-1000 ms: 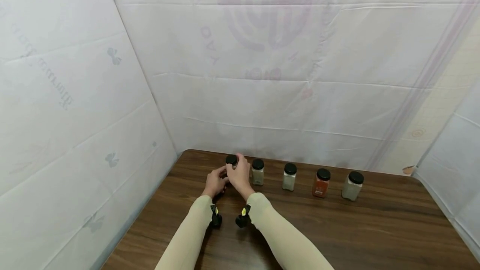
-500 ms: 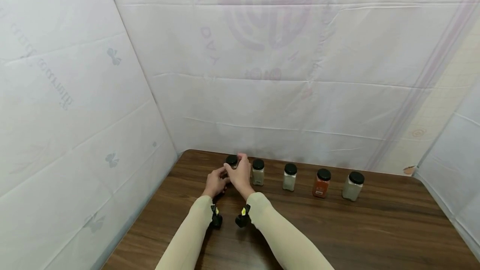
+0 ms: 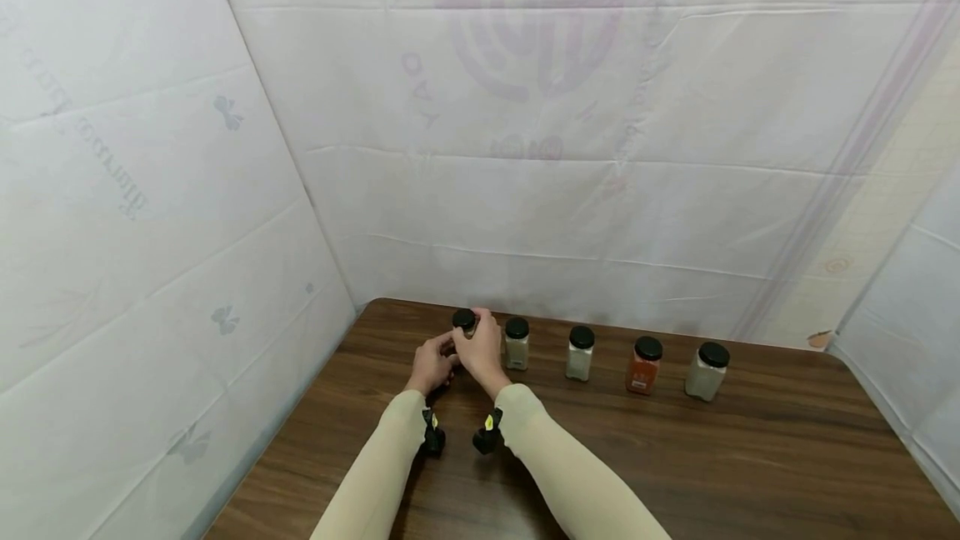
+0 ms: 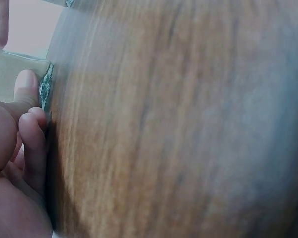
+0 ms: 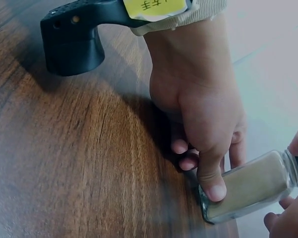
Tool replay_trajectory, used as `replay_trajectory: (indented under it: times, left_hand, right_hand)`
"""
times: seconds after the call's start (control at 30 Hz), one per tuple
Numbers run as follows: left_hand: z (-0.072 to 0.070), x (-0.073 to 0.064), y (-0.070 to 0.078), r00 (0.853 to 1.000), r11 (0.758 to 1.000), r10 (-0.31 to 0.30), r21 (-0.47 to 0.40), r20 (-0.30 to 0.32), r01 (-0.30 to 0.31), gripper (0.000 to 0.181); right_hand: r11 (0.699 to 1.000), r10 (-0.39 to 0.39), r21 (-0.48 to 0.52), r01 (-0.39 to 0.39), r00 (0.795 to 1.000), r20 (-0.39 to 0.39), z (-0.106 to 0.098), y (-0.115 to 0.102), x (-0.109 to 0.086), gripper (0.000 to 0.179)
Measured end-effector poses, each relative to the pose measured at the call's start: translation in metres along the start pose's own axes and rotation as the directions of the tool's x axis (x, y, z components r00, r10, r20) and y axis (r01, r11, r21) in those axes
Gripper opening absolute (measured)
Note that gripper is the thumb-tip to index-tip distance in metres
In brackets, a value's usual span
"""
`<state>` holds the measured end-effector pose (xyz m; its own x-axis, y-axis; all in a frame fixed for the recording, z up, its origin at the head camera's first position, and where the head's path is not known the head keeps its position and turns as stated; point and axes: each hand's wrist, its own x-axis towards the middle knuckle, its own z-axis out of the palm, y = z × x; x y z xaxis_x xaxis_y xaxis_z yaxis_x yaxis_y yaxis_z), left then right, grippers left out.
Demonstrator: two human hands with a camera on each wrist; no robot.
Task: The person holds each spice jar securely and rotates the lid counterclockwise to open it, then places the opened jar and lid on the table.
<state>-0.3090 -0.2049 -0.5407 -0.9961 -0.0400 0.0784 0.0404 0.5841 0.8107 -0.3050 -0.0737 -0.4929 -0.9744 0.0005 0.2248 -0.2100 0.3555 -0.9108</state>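
1. A yellow sticker (image 5: 154, 7) on the left wrist's black device (image 5: 72, 47) is showing dark Chinese characters; one is seemingly reading 手, while the frame's edge is cropping the sticker and the others are looking unclear.
2. On the right wrist's device (image 3: 486, 442), a yellow patch (image 3: 489, 422) is appearing too small to read.
3. The back cloth (image 3: 450, 207) is bearing faint slanted letters, seemingly D, A and Y, below and left of a pale circular emblem (image 3: 528, 15).
4. The left cloth (image 3: 150, 273) is carrying reversed lettering, too pale to decipher.
5. The red jar's label (image 3: 638, 385) is displaying illegibly tiny print.
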Motion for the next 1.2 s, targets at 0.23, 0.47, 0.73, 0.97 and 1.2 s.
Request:
replay_trajectory:
  times: [0.23,0.47,0.73,0.97,1.2]
  left_hand:
    - [-0.0001,-0.0002,0.0002,1.0,1.0,0.001,-0.003,-0.002,-0.001,0.049]
    - [-0.0002,-0.0015,0.0031,1.0,1.0,-0.015,0.0,0.005,0.015,0.049]
    - [-0.0015,-0.0031,0.0062,0.999,0.999,-0.038,-0.002,0.013,0.038,0.051]
    - [-0.0002,-0.0031,0.0047,0.999,1.0,-0.032,0.0,0.009,0.032,0.051]
    - [-0.0003,-0.0037,0.0051,1.0,1.0,-0.022,-0.002,0.01,0.022,0.051]
  right_hand:
    - [1.0,0.003,0.019,-0.003,1.0,0.004,0.0003,0.0014,0.0006,0.053]
    - [0.999,-0.01,0.049,0.011,1.0,-0.007,0.0006,0.0036,0.0013,0.058]
    - [1.0,-0.006,0.001,0.006,1.0,-0.008,-0.0006,0.003,0.0002,0.043]
    - [1.0,-0.015,0.003,0.015,0.999,0.032,-0.0016,0.0017,0.0003,0.045]
    - [1.0,-0.008,-0.005,0.008,1.0,0.026,-0.0018,0.0025,0.0014,0.049]
